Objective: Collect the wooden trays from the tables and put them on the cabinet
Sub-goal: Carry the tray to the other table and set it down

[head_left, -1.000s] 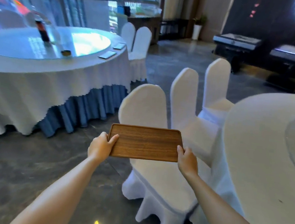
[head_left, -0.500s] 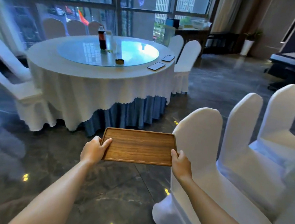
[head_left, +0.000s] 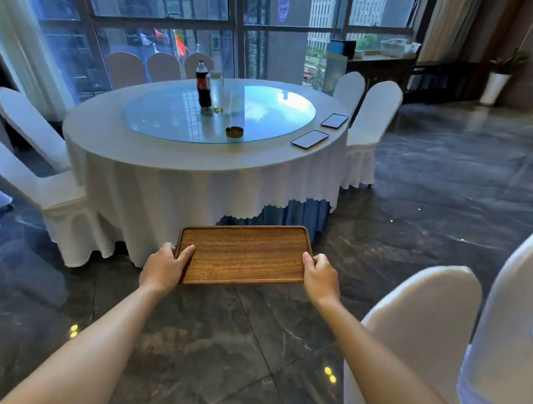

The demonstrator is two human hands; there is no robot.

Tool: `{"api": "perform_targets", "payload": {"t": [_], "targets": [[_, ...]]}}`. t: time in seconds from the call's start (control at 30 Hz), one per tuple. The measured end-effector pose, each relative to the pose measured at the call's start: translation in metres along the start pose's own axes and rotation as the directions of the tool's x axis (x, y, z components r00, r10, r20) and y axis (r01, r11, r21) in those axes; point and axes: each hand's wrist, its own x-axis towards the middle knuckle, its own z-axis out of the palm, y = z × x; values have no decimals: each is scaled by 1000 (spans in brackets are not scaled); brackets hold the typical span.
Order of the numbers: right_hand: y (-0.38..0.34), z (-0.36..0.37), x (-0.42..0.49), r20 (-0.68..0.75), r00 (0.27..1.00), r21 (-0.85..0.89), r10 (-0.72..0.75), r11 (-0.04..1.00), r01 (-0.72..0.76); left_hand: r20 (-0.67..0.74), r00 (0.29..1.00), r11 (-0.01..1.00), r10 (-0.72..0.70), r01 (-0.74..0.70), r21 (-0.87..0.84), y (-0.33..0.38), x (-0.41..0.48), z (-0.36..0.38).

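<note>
We grip the rectangular brown wooden tray level between our left hand and right hand, one clasping each short end.

Tray held out front, left hand on its left end, right hand on its right end. Round bench behind tray. On bench: bottle at centre, ashtray nearer, two flat trays at right edge. Chairs right of bench, more left.
</note>
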Motion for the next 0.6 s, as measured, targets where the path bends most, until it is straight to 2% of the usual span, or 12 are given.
{"api": "perform_targets", "payload": {"t": [0.2, 0.37, 0.6], "targets": [[-23, 3, 108, -27, 1000, 4, 11, 1000, -11, 10, 999, 999, 32, -32, 8, 51, 99, 25], [-14, 9, 193, -68, 995, -4, 79, 997, -79, 78, 993, 995, 90, -92, 27, 90, 184, 69], [-19, 5, 339, -177, 973, -18, 146, 988, -151, 191, 969, 987, 157, -152, -43, 160, 323, 141]]}}
